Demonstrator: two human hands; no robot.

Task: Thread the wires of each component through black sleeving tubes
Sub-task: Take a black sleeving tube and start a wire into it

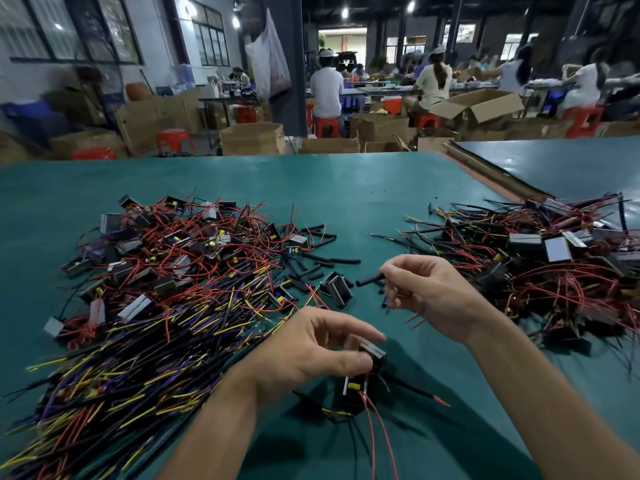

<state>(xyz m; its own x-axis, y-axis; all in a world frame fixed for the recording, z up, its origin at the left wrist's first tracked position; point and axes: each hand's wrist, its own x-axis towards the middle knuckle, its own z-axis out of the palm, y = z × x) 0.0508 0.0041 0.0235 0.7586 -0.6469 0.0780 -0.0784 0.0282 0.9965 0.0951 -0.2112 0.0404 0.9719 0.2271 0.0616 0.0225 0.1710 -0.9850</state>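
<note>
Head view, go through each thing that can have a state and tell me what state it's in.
Left hand: gripping a component.
Component: held, its red wires hanging unsleeved.
Right hand: pinching a sleeving tube.
Sleeving tube: held roughly level, no wire seen entering it.
Loose tubes: lying on the table.
Cardboard box: flaps open.

Table [346,181]: 1. Hands over table: 2, left hand [322,344], right hand [429,292]. Heaps of wired components on table: 2, left heap [166,268], right heap [554,261]; pieces per heap uncountable. Component [373,354] held in left hand: at least 1. Tube [369,280] pinched in right hand: 1. Loose tubes [325,259] mid-table: several.
</note>
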